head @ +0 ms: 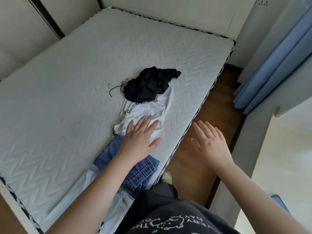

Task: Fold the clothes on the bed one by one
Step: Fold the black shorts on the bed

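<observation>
Denim shorts (135, 173) nearest, on bed (50, 115).
Left hand (140, 137) flat on white shirt (145, 112); right hand (211, 142) open over floor.

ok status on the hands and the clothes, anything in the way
Left hand open, flat over white t-shirt. Right hand open, off the bed, holding nothing. Black garment lies on the shirt's far end; denim nearer.

A person's left hand (141, 138) rests flat on a white shirt (148, 110) on the bed (67, 98), beside jeans (135, 169) and a black garment (148, 85), as the right hand (211, 144) hovers open over the floor (211, 115).
</observation>
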Demonstrator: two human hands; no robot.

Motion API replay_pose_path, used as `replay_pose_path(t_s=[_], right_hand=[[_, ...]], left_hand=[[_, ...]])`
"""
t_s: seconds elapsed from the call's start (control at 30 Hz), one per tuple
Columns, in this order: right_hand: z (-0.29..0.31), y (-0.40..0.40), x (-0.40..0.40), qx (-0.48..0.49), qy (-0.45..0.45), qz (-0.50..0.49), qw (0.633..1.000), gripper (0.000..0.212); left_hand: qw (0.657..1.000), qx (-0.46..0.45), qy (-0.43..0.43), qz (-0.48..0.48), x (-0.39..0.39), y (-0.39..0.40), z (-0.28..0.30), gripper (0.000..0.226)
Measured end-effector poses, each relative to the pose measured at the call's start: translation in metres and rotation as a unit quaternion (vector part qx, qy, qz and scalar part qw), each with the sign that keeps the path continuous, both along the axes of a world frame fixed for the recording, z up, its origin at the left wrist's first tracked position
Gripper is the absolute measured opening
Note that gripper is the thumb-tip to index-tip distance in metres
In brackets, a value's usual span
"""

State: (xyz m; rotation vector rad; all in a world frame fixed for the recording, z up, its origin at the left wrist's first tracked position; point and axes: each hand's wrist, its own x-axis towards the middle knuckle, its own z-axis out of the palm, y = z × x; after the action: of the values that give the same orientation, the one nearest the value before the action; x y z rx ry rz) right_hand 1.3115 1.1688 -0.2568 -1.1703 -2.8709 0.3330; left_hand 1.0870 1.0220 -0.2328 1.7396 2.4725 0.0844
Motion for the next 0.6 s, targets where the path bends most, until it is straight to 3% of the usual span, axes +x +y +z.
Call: replay_pose_path(t_s=[0.33,0.6], right_hand=[[0.029,0.084,-0.071,0.024,-0.042,0.042,0.998,0.058],[0.044,0.149,-0.098,0.054,-0.078,0.045,0.994,0.064]], left_hand=[[0.999,0.02,0.008,0.035,-0.073,0.079,0.009,0.065],[0.996,0.051,0.066,-0.023,-0.097,0.157,0.033,0.063]])
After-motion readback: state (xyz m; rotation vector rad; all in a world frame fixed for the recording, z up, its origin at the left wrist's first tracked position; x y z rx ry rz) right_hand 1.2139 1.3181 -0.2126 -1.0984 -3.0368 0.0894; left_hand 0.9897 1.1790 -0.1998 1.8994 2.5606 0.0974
